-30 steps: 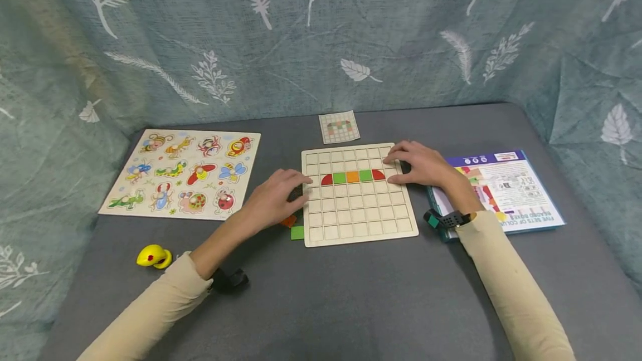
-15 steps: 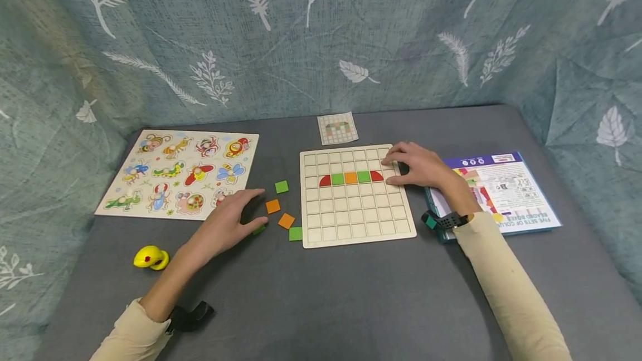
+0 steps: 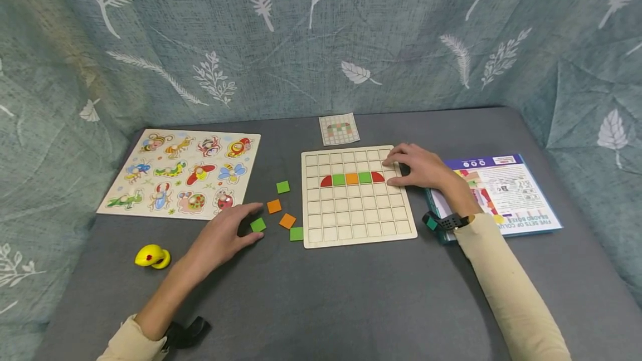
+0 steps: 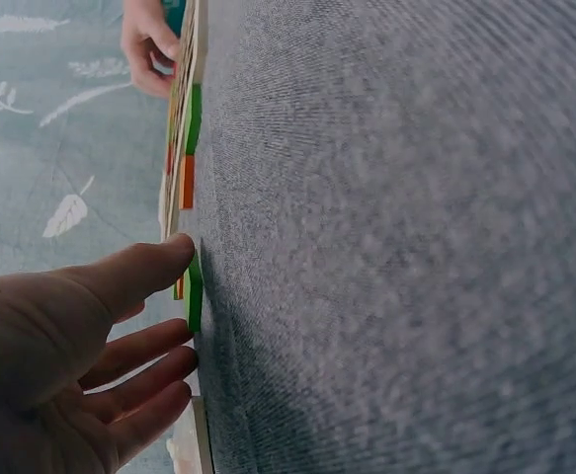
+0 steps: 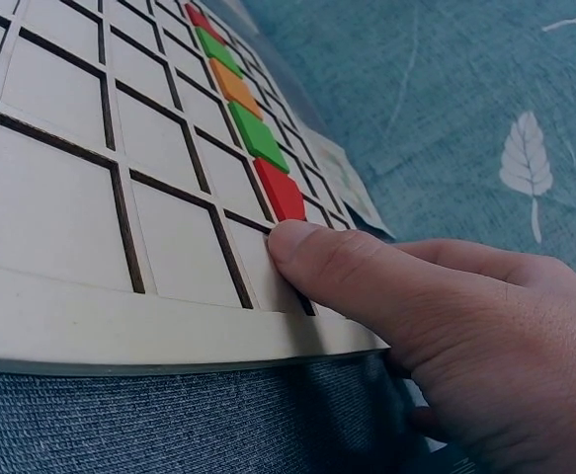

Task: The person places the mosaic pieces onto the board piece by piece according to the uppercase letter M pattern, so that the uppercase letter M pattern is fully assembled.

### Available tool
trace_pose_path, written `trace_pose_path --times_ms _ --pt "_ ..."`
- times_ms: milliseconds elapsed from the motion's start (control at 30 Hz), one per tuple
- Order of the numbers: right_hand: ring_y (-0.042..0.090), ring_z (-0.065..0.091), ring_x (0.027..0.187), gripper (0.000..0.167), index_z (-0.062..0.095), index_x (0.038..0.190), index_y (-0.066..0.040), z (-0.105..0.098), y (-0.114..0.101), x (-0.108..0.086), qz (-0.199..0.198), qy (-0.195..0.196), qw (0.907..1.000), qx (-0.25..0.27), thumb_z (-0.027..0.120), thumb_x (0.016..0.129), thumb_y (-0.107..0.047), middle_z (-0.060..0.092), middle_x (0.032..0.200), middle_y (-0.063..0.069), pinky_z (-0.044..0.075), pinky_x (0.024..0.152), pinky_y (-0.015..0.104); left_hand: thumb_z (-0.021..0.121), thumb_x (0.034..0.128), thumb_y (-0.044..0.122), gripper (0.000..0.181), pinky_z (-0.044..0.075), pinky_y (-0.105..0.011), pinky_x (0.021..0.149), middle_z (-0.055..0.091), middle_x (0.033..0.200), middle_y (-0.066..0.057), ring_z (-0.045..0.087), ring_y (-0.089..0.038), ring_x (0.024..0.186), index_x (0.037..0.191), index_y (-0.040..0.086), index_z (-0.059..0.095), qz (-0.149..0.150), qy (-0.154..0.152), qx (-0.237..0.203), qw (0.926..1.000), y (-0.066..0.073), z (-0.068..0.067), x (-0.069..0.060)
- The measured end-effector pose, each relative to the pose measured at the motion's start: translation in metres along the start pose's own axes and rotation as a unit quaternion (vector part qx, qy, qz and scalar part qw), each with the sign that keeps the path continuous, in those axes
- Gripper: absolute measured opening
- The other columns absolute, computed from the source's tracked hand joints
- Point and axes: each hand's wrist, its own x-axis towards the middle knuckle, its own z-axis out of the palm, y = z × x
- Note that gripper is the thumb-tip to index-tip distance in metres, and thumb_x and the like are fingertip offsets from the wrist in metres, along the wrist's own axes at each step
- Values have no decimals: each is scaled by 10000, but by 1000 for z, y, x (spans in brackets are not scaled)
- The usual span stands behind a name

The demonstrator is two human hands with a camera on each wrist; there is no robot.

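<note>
A wooden grid board (image 3: 358, 210) bears one row of pieces: red (image 3: 326, 181), green (image 3: 339, 179), orange (image 3: 352, 178), green, red. The right hand (image 3: 423, 169) rests on the board's right edge; in the right wrist view its thumb (image 5: 332, 262) touches the board just beside the red end piece (image 5: 280, 188). Left of the board lie loose green and orange squares. Around the nearest green square (image 3: 258, 225) the left hand (image 3: 220, 238) has its thumb and fingers spread apart, holding nothing. The left wrist view shows that green piece (image 4: 195, 296) beyond the thumb.
A small pattern card (image 3: 339, 129) lies behind the board. At the left are an insect puzzle board (image 3: 175, 177) and a yellow toy (image 3: 152, 257). A box with a printed sheet (image 3: 511, 194) lies at the right, under the right forearm. A patterned cloth hangs behind.
The left hand has left the board's left edge and moved left and nearer, uncovering the loose squares. The right hand has stayed at the board's right edge.
</note>
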Motion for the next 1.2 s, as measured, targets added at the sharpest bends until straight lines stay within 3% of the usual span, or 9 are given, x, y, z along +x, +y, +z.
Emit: trace_pose_path --times_ms 133,367,667,833,967,1067,1200 --pt "309 451 1273 510 632 1278 -202 0 0 0 -12 47 10000 24 703 851 -473 496 1374 72 422 979 580 783 815 188 556 471 -521 980 646 1255 -146 597 -324 1152 1305 25 577 70 131 35 9999 0 1 -1" --pt "308 454 1269 507 635 1271 -203 1 -1 -1 -15 58 10000 -10 703 850 -476 498 1372 72 427 970 580 784 805 125 450 519 -417 797 680 1023 -87 605 -203 901 1220 36 635 245 300 -18 9992 0 6 -1" --pt "309 450 1273 500 634 1272 -206 0 -1 -1 -3 46 10000 4 702 853 -470 495 1375 68 429 961 584 778 808 114 379 506 -365 749 663 995 -36 594 -171 875 1172 83 677 456 412 19 9981 2 3 1" --pt "317 443 1281 508 629 1278 -204 -2 1 0 -5 26 10000 -49 695 856 -478 490 1381 73 423 972 585 768 816 125 313 475 -328 721 641 996 -32 577 -170 859 1126 112 726 814 593 -148 9948 15 4 14" --pt "317 440 1285 512 626 1284 -203 -2 1 0 -10 -30 10000 -33 696 857 -477 487 1384 75 420 980 582 742 843 127 271 442 -283 702 590 986 -31 527 -148 849 1114 131 745 1126 405 -253 9925 27 6 28" --pt "316 438 1291 514 624 1287 -206 -1 0 0 7 -43 10000 -12 698 855 -476 488 1386 73 419 983 583 709 873 130 246 423 -266 701 563 997 -31 493 -137 837 1118 131 738 1097 162 -412 9930 35 7 41" --pt "319 436 1297 514 624 1289 -207 -1 -1 0 1 -41 10000 13 697 856 -474 488 1387 74 415 989 585 686 896 158 219 475 -291 742 571 1048 -51 559 -146 854 1109 125 725 896 -171 -634 9938 44 11 56"
